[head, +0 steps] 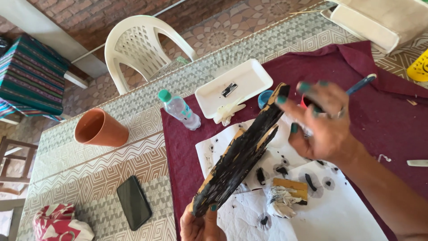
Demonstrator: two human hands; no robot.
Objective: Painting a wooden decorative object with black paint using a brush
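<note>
Fingers of the left hand grip a black-painted wooden piece; the right hand clasps a paintbrush. Far left stand a bottle and clay pot.

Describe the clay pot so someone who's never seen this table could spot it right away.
Start at the white plastic chair at the table's far edge. On the patterned tablecloth just in front of it lies the clay pot, tipped on its side. It is the only plain orange-brown thing there, left of the water bottle.

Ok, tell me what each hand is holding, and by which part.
The left hand grips the black-painted wooden piece by its lower end. The right hand holds a blue-handled brush partway along the handle; the exact grip is blurred.
</note>
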